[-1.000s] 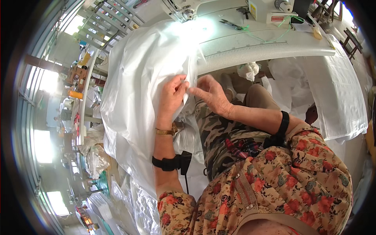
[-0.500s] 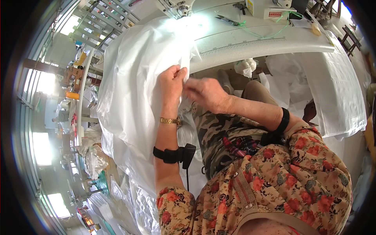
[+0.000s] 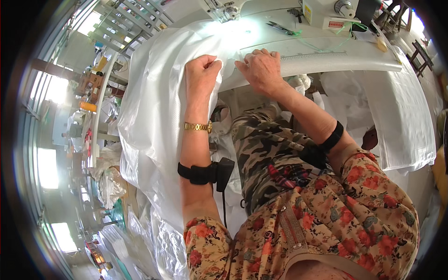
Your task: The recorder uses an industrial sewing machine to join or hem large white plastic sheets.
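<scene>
A large white woven plastic sheet [image 3: 154,93] drapes from the sewing machine [image 3: 229,11] down over the table's front edge on the left. Its right edge is pinched by my left hand [image 3: 202,77], with thumb and fingers closed on a fold. To the right, my right hand [image 3: 262,72] is over the front edge of the table, fingers curled. Its fingertips sit close to the lit end of the sheet; what they hold, if anything, is hidden. Just beyond both hands, a bright lamp glare under the machine head washes out the needle area.
On the pale table [image 3: 317,49], marked with a ruler scale, lie thread snips [image 3: 280,28] and a loose green thread [image 3: 322,49]. A white machine housing [image 3: 329,14] stands at the far right. More white sheeting [image 3: 401,112] hangs over the right side. An orange thread cone [image 3: 87,107] is at left.
Both hands have moved away from me, toward the machine. My right hand has drawn apart from the left, to the right, onto the table edge. My left hand keeps its pinch on the sheet.
</scene>
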The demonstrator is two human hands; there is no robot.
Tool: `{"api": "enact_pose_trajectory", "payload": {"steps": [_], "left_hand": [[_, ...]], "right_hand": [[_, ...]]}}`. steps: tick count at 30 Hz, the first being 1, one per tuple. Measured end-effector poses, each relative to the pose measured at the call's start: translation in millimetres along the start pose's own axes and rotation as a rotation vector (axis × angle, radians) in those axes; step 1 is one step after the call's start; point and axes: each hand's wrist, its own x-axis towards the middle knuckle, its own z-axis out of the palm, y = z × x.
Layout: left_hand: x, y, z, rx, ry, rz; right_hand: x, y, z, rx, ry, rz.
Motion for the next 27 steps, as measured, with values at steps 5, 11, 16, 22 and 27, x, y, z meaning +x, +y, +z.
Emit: {"api": "enact_pose_trajectory", "payload": {"steps": [5,11,16,22,27], "left_hand": [[4,1,0,0.015,-0.057,-0.014],[2,-6,6,-0.017,-0.075,0.003],[-1,-6,8,-0.017,-0.083,-0.006],[-4,-6,13,-0.028,-0.055,-0.015],[-2,-17,14,-0.006,-0.106,0.013]], "right_hand": [[5,2,-6,-0.017,-0.125,-0.010],[3,0,-2,0.031,-0.175,0.031],[1,-5,-6,0.100,-0.109,0.013],[1,3,3,0.139,-0.059,0.036],[6,5,0,0.281,-0.120,0.152]]}}
